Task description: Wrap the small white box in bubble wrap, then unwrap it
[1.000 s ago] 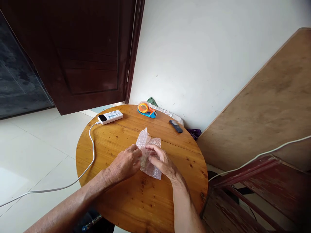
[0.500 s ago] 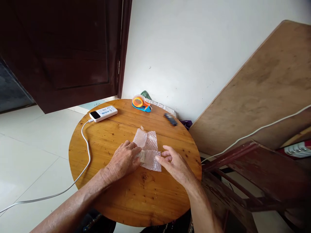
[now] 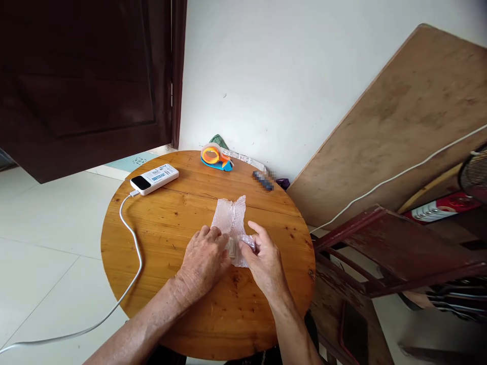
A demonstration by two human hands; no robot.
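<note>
Bubble wrap (image 3: 227,215) between both grips (image 3: 205,253) (image 3: 267,259)

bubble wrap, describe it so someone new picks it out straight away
Start at the round wooden table. Near its middle, the bubble wrap has its near end between the left hand and right hand. It is the only crinkled, translucent sheet there, unlike the orange-and-blue tape dispenser behind.

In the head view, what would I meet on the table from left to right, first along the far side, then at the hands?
Far side: white device, tape dispenser, dark blurred object. At the hands: left hand, bubble wrap, right hand.
</note>
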